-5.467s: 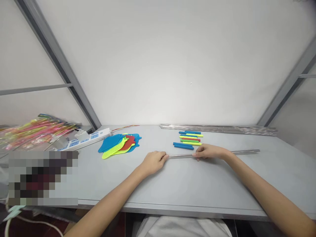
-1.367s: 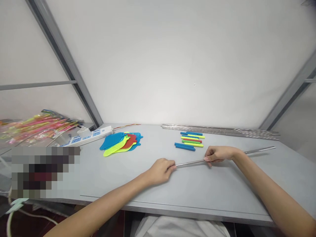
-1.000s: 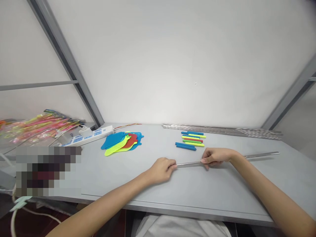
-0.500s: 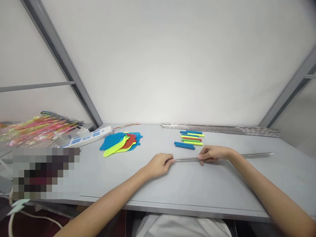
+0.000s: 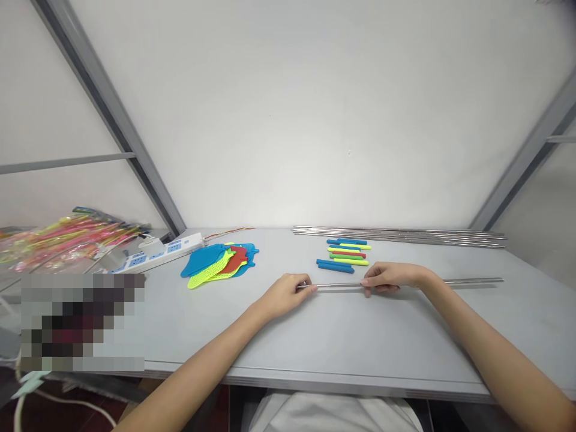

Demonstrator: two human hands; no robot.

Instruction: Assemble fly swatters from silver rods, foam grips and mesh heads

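Metal rod (image 5: 338,285), one or several (cannot tell): long axis side to side, roughly parallel to the tabletop's near edge (image 5: 360,386); left end at the left hand (image 5: 288,294), right end well out past the right hand (image 5: 390,278). Left hand: thumb and fingers pinching it. Right hand: pinching it partway along. Grey tabletop (image 5: 342,336): broad stretch between both hands and near edge. Coloured sticks (image 5: 346,257): just beyond the hands. Rod bundle (image 5: 400,236): farther beyond, along the wall (image 5: 306,120).
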